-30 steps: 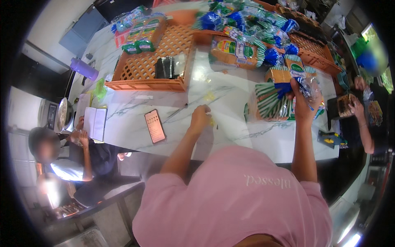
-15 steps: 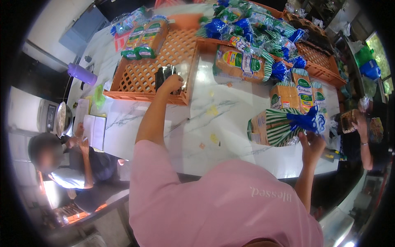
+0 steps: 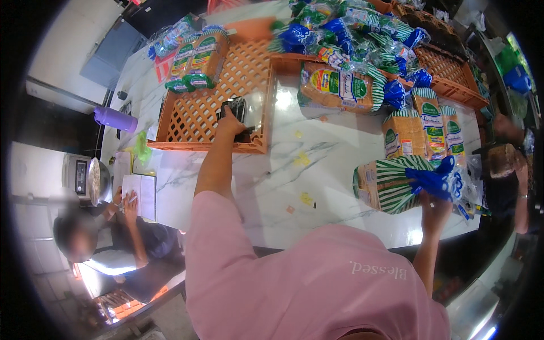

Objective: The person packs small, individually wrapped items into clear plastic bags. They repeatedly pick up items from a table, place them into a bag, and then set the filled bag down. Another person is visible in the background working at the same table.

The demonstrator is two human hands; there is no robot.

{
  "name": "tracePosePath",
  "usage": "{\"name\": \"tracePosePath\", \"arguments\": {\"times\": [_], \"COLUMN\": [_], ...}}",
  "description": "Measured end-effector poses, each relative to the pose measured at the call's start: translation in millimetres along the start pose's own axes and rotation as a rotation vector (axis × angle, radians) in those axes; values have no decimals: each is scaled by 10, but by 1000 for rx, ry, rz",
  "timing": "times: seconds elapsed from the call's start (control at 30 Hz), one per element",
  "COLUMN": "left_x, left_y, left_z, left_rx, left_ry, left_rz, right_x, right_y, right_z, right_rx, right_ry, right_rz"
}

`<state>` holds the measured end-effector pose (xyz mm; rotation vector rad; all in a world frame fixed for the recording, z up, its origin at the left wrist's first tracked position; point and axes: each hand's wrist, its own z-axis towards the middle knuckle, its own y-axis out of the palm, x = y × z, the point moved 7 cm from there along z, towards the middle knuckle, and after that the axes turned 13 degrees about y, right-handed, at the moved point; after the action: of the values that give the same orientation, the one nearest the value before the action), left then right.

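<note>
Near the frame's upper middle, the left hand [image 3: 231,122] reaches into the orange lattice crate [image 3: 192,116] on the white marble tabletop [image 3: 266,187], its grip closed around a dark object [image 3: 241,110] lying at the crate's right end. At right of centre, the right hand [image 3: 433,204] clamps the twisted blue neck of a green-striped bagged loaf [image 3: 391,182] lying on its side on the tabletop. More bagged loaves [image 3: 340,88] crowd the upper right.

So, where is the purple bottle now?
In the head view, the purple bottle lies at the far left of the marble table, just left of the orange crate.
</note>
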<state>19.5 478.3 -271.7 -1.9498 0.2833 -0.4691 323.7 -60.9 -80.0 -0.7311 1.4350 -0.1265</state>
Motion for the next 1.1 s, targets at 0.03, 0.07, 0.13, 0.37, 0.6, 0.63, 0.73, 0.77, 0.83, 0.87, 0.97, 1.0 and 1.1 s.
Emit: {"name": "tracePosePath", "arguments": {"times": [0.03,0.07,0.13,0.37,0.6,0.63,0.73,0.77,0.83,0.87,0.97,1.0,1.1], "left_x": [-18,-82,-402,-504,42,27,-138,-132,-11,-37,-10,-71,-256], "left_y": [-10,-18,-57,-924,-354,-242,-18,-17,-114,-22,-58,-66,-104], "left_z": [49,136,304,-292,255,359,540,577,471,600,549,557,572], "left_rx": [30,60,180,679,235,176,-50,-16,42,123,165,166,229], "left_ry": [4,7,-32,-223,410,348,213,212,214,278,201,176,158], "left_rz": [-4,-8,-96,199,329,360,352,338,310,350,287,271,145], "right_x": [2,6,19,145,234,230,188,166,283,432,686,751,807], "right_y": [8,17,10,-65,-15,-50,-165,-199,-285,-335,-385,-429,-555], "right_z": [6,9,46,57,115,118,107,97,88,103,95,93,24], "right_rx": [9,17,-8,21,-46,-20,102,167,209,188,103,96,132], "right_ry": [3,5,-37,-94,-97,-136,-298,-385,-363,-257,-9,28,79], "right_rz": [-9,-17,-62,-24,-7,-71,-262,-324,-247,-105,55,64,63]}}
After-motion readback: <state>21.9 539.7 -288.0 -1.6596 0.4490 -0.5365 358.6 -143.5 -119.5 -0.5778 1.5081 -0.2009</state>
